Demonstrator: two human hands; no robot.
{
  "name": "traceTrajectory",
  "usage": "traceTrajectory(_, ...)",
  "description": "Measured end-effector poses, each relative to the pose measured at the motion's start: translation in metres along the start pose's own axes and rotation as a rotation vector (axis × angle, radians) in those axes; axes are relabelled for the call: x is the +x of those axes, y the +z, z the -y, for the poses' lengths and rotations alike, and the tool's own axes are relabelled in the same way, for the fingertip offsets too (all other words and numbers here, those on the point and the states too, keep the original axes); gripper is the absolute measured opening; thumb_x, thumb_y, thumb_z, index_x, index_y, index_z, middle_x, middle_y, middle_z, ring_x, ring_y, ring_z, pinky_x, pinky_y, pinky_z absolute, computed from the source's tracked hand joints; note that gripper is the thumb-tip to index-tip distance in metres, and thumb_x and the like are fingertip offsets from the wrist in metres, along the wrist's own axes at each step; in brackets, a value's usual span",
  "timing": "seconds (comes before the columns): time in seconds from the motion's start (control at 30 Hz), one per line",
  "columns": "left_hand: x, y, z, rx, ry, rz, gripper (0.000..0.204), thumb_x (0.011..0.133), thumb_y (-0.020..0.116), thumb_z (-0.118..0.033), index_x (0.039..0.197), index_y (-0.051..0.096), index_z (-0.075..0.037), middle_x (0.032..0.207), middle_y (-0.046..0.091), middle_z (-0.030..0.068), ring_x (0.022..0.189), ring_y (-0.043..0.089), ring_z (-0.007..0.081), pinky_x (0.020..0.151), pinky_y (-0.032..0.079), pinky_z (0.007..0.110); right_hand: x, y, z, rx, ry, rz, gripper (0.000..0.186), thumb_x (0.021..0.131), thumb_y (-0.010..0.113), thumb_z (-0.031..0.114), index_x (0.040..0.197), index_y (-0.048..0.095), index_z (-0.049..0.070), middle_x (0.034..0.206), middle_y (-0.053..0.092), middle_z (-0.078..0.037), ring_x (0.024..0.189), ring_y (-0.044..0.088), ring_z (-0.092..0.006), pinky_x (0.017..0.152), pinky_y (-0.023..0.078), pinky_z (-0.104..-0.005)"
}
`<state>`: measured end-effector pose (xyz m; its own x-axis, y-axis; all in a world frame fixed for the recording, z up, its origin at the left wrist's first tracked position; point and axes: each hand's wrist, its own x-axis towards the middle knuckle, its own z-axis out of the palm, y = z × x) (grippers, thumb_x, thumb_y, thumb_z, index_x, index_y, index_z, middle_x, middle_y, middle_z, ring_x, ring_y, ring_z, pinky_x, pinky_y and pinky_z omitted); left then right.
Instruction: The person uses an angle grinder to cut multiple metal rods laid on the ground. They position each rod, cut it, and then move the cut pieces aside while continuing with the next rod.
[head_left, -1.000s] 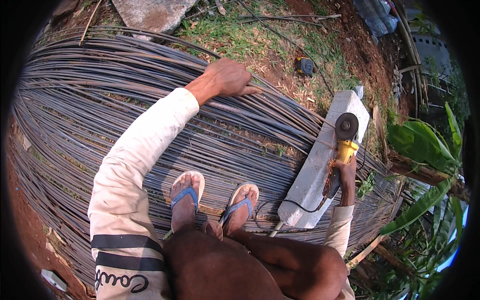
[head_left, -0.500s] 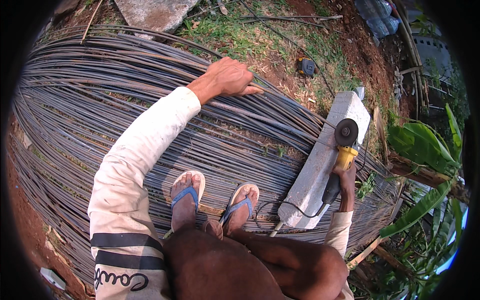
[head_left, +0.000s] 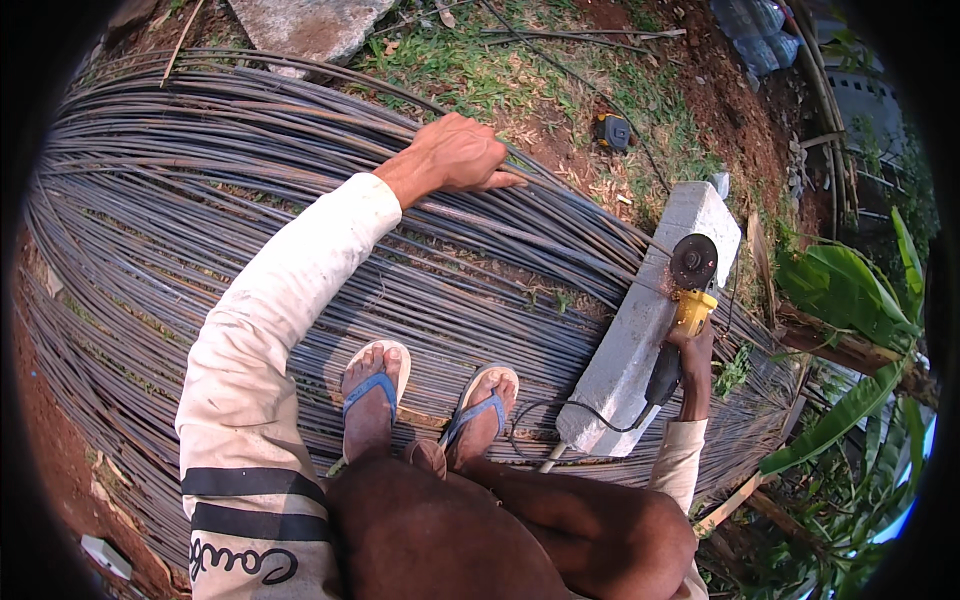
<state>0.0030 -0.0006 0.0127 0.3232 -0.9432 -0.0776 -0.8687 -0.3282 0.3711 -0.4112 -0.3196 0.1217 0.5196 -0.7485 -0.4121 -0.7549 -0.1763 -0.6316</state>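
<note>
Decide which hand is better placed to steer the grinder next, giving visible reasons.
Probably the right hand: it grips the yellow grinder, whose disc is at the pale block. The left hand is curled over the metal rods, away from the grinder.

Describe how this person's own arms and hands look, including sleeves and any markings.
The left hand and right hand show no gloves. The left sleeve is long, cream-white, wrinkled and smudged, with two dark bands around its upper part and dark cursive lettering beside them. The right sleeve, also cream, shows only partly, without visible markings.
</note>
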Motion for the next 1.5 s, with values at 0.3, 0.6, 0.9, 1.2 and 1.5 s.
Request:
traceTrajectory(0.3,0.001,0.002,0.000,-0.029,-0.004,-0.001,0.076,0.102,0.058,-0.072,0.077,0.077,-0.003,0.075,0.074,0.0196,0.075,0.074,0.0437,0.071,0.060,0.053,0.018,-0.001,-0.010,-0.035,-0.054,-0.034,0.051,0.075,0.076,0.003,0.123,0.061,0.003,0.098,0.069,-0.005,0.082,0.067,-0.0176,0.075,0.055,-0.0323)
traceTrajectory(0.6,-0.002,0.007,0.001,0.022,0.014,-0.077,0.073,0.100,0.061,-0.072,0.074,0.076,-0.006,0.075,0.075,0.0171,0.076,0.076,0.0379,0.071,0.061,0.050,0.011,0.001,0.001,-0.013,-0.034,-0.028,0.054,0.073,0.077,0.002,0.124,0.060,0.002,0.099,0.070,-0.006,0.082,0.068,-0.0184,0.075,0.057,-0.0334)
traceTrajectory(0.9,0.002,-0.007,-0.002,-0.010,-0.054,0.124,0.072,0.102,0.057,-0.073,0.090,0.078,-0.006,0.092,0.078,0.0185,0.093,0.076,0.0400,0.083,0.060,0.054,-0.007,-0.001,-0.012,-0.044,-0.012,-0.017,0.054,0.072,0.075,0.004,0.124,0.059,0.002,0.099,0.068,-0.006,0.082,0.067,-0.0188,0.076,0.057,-0.0345)
traceTrajectory(1.2,-0.001,-0.002,-0.001,0.000,-0.017,0.008,0.077,0.102,0.055,-0.075,0.083,0.079,-0.004,0.077,0.075,0.0194,0.079,0.075,0.0417,0.075,0.061,0.051,0.022,0.003,-0.004,-0.049,-0.051,-0.026,0.054,0.074,0.076,0.006,0.125,0.060,0.001,0.099,0.069,-0.006,0.081,0.066,-0.0178,0.075,0.055,-0.0337)
traceTrajectory(1.5,0.001,0.001,-0.001,-0.021,-0.044,0.033,0.077,0.099,0.058,-0.077,0.084,0.079,-0.004,0.085,0.077,0.0197,0.086,0.076,0.0435,0.076,0.061,0.054,0.023,0.001,-0.003,-0.028,-0.051,-0.015,0.051,0.076,0.077,0.004,0.124,0.061,0.001,0.098,0.071,-0.005,0.078,0.067,-0.0166,0.072,0.055,-0.0322)
